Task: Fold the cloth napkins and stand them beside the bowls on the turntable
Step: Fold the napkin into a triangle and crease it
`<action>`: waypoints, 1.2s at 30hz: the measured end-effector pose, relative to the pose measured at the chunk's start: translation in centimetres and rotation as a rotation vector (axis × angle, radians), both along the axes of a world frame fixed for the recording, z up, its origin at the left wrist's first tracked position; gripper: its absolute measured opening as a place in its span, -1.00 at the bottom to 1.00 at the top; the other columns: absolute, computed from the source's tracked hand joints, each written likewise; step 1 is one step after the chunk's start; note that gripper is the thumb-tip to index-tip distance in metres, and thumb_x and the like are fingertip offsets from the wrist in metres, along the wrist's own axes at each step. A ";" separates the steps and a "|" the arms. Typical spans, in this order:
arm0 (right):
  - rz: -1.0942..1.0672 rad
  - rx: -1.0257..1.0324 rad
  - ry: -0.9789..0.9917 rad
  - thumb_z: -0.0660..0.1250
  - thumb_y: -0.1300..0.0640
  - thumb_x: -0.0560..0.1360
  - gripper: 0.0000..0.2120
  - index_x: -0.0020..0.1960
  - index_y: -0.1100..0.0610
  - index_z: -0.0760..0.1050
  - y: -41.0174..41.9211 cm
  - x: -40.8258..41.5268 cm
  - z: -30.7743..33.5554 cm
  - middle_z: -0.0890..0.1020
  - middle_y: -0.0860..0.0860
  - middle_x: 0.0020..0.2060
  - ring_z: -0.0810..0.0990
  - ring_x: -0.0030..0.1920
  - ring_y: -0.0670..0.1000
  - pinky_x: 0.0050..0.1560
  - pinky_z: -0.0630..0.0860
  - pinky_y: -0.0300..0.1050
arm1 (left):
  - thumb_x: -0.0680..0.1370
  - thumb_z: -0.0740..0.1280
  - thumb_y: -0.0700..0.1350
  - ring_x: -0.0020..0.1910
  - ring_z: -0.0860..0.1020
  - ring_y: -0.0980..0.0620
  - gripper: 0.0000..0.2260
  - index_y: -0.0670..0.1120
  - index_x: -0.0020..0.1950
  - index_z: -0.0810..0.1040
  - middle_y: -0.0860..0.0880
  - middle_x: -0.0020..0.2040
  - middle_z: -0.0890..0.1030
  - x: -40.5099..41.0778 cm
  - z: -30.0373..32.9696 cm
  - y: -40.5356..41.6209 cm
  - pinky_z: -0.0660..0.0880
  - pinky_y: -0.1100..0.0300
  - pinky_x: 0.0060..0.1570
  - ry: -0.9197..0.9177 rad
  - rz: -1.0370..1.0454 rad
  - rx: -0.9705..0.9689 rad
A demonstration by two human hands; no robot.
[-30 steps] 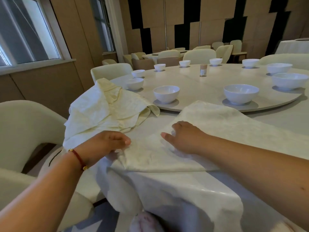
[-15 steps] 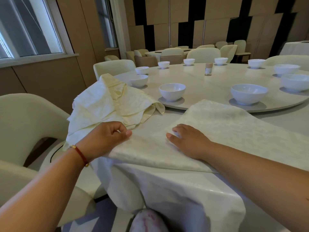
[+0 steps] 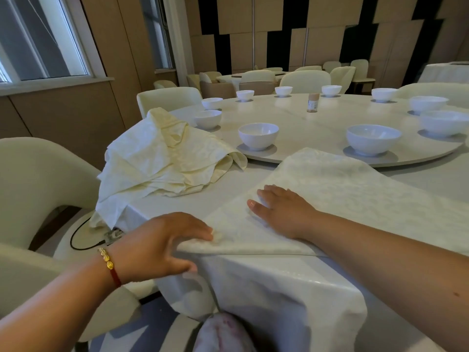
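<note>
A cream patterned napkin [image 3: 342, 189] lies spread flat on the table in front of me. My left hand [image 3: 162, 242] grips its near left corner at the table edge, thumb under the cloth and fingers on top. My right hand [image 3: 281, 212] presses flat on the napkin with straight fingers. A loose pile of more cream napkins [image 3: 162, 158] sits at the table's left edge. White bowls [image 3: 258, 134] [image 3: 373, 138] on small saucers ring the round turntable [image 3: 317, 123].
A small cylindrical holder [image 3: 312, 102] stands on the turntable's middle. Cream chairs [image 3: 30, 184] stand at my left and around the table. A white tablecloth [image 3: 291, 295] hangs over the near edge. Another set table is behind.
My left hand has slid toward me along the napkin's left edge and now grips the near corner at the table edge. My right hand stays pressed on the cloth.
</note>
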State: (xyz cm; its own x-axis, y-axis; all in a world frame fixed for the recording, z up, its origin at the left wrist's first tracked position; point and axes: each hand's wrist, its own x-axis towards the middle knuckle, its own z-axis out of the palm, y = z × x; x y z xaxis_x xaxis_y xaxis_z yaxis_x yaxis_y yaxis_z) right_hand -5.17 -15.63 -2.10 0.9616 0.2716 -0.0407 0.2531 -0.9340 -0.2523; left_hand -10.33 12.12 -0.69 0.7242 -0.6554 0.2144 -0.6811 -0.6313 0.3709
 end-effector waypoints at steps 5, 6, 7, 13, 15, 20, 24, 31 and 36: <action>-0.019 0.442 0.124 0.01 -0.24 0.60 -0.47 0.19 0.15 0.48 0.1 -2.4 2.1 0.57 0.11 0.17 0.50 0.23 0.13 0.30 0.37 0.07 | 0.30 0.32 0.42 0.04 0.58 0.26 -0.62 0.25 -0.04 0.62 0.28 0.01 0.62 0.2 1.6 0.8 0.51 0.30 0.08 0.043 0.141 -0.090; 0.003 0.493 0.140 0.04 -0.27 0.57 -0.50 0.10 0.12 0.49 0.2 -3.5 2.6 0.60 0.07 0.04 0.56 0.11 0.10 0.20 0.43 0.03 | 0.29 0.32 0.42 0.04 0.57 0.25 -0.62 0.25 -0.04 0.62 0.27 0.00 0.62 0.2 1.8 1.0 0.51 0.29 0.08 0.060 0.167 -0.110; 0.039 0.457 0.116 0.08 -0.31 0.54 -0.53 0.05 0.07 0.47 0.1 -4.7 3.1 0.60 0.00 -0.04 0.56 0.02 0.03 0.12 0.45 -0.03 | 0.28 0.34 0.39 0.04 0.58 0.23 -0.64 0.23 -0.06 0.63 0.24 -0.02 0.64 0.4 2.0 0.9 0.51 0.27 0.08 0.090 0.193 -0.154; 0.173 0.002 -0.262 0.23 -0.16 0.53 -0.77 -0.08 0.01 0.40 -0.4 -9.2 3.7 0.52 -0.05 -0.22 0.48 -0.20 0.00 -0.20 0.43 -0.08 | 0.31 0.51 0.11 -0.21 0.57 -0.04 -0.74 -0.08 -0.30 0.66 -0.06 -0.31 0.63 2.0 3.3 -1.9 0.51 0.14 -0.13 0.123 0.517 -0.550; 0.134 0.094 -0.237 0.20 -0.06 0.57 -0.79 -0.19 -0.01 0.33 -0.7 -9.4 3.8 0.50 -0.03 -0.30 0.47 -0.26 0.01 -0.25 0.38 -0.10 | 0.37 0.49 -0.01 -0.26 0.52 -0.07 -0.80 -0.13 -0.28 0.65 -0.13 -0.30 0.61 2.6 4.2 -3.0 0.47 0.14 -0.22 0.148 0.585 -0.573; 0.093 0.374 -0.084 0.31 -0.03 0.52 -0.76 -0.27 0.00 0.38 -1.5 -10.4 4.9 0.49 -0.11 -0.40 0.43 -0.37 -0.13 -0.34 0.32 -0.25 | 0.45 0.42 -0.07 -0.41 0.38 0.00 -0.84 -0.16 -0.11 0.65 -0.19 -0.32 0.49 3.8 6.6 -4.3 0.42 0.13 -0.24 0.419 0.560 -0.625; 0.099 0.606 0.112 0.39 0.05 0.49 -0.73 -0.34 0.01 0.39 -1.8 -11.3 5.6 0.42 -0.19 -0.56 0.35 -0.50 -0.19 -0.42 0.25 -0.33 | 0.36 0.40 -0.11 -0.35 0.49 0.04 -0.76 -0.20 -0.04 0.64 -0.21 -0.18 0.58 4.5 7.8 -5.4 0.49 0.30 -0.39 0.598 0.460 -0.672; 0.061 0.456 0.040 0.19 -0.20 0.55 -0.55 -0.10 0.20 0.51 -3.4 -7.9 6.6 0.66 -0.04 -0.22 0.60 -0.17 -0.01 -0.02 0.52 0.00 | 0.47 0.45 -0.14 -0.43 0.34 -0.01 -0.87 -0.20 -0.14 0.68 -0.15 -0.42 0.48 6.6 7.7 -8.3 0.35 0.25 -0.45 0.481 0.529 -0.481; 0.041 0.168 0.015 0.04 -0.28 0.57 -0.60 0.07 0.02 0.40 -6.3 -3.5 3.5 0.53 -0.07 -0.09 0.49 -0.08 -0.01 -0.06 0.43 -0.09 | 0.46 0.47 -0.05 -0.48 0.38 0.04 -0.75 -0.27 -0.15 0.63 -0.04 -0.51 0.52 8.3 6.7 -11.0 0.40 0.22 -0.36 0.426 0.564 -0.394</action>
State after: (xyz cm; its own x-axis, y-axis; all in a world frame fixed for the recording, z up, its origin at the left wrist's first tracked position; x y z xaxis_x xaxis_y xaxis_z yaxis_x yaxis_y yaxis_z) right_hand -8.64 -21.97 1.42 0.9492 0.3147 -0.0056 0.2852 -0.8675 -0.4077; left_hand -2.01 1.08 6.04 0.9947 -0.1013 -0.0159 -0.0491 -0.6065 0.7935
